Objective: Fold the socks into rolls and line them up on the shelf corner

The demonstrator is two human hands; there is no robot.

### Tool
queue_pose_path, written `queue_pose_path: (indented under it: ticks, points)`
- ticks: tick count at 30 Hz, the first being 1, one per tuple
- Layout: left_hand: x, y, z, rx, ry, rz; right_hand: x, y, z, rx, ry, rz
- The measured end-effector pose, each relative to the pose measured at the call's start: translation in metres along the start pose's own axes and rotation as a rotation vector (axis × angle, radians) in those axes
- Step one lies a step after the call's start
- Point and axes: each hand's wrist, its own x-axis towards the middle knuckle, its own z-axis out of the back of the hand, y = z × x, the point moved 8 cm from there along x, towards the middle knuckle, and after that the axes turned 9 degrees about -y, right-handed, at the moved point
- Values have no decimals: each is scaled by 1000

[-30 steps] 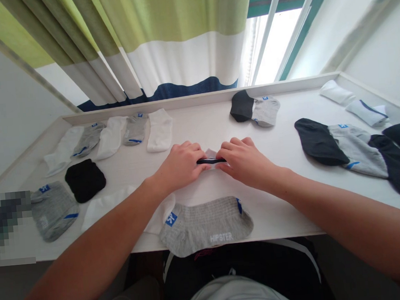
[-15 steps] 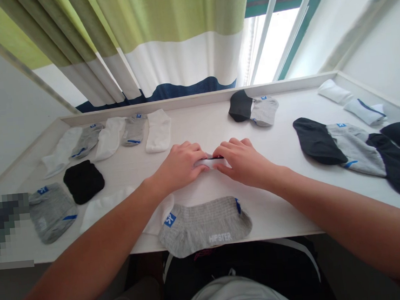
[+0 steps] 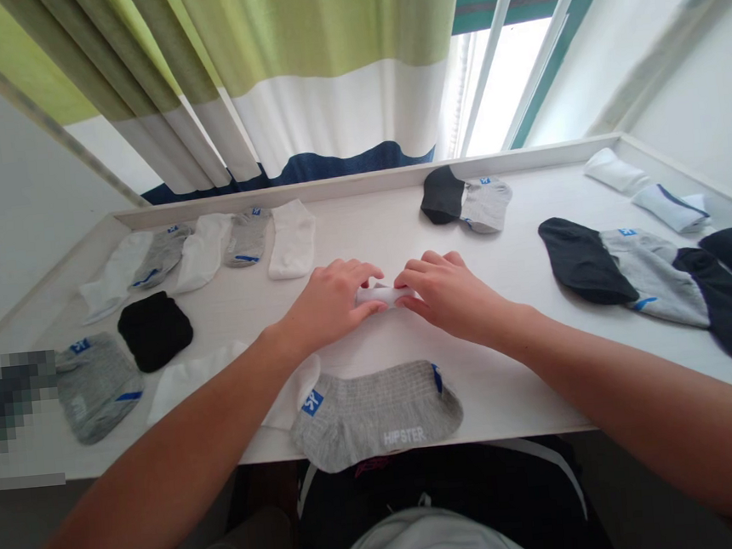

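White surface (image 3: pixel 388 230) spans mid-frame; striped curtain (image 3: pixel 297 75) and window (image 3: pixel 502 74) fill the top. Left hand (image 3: pixel 334 305) and right hand (image 3: pixel 450 294) pinch one rolled white sock (image 3: pixel 384 293) at centre.

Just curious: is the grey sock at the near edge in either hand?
No, the grey sock lies free; left hand and right hand grip a white sock.

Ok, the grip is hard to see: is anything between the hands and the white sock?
Nothing visible. The left hand and right hand both touch the rolled white sock directly; the grey sock lies nearer the person, apart from them.
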Motion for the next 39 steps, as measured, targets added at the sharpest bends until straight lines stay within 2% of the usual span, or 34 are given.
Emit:
queue_pose_path:
  ticks: [8,16,26,35,39]
  points:
    - [3,2,0,-122,7,29,1,-1,-3,101,34,-14]
    - [2,10,-6,-278,60,145,2,-2,-4,227,-40,-79]
    - [-1,17,-11,-420,119,248,1,1,-8,286,59,-57]
    - [-2,16,-7,-488,90,292,-1,3,-7,370,46,-36]
    - [-1,12,0,-563,16,269,0,-5,-6,592,8,-106]
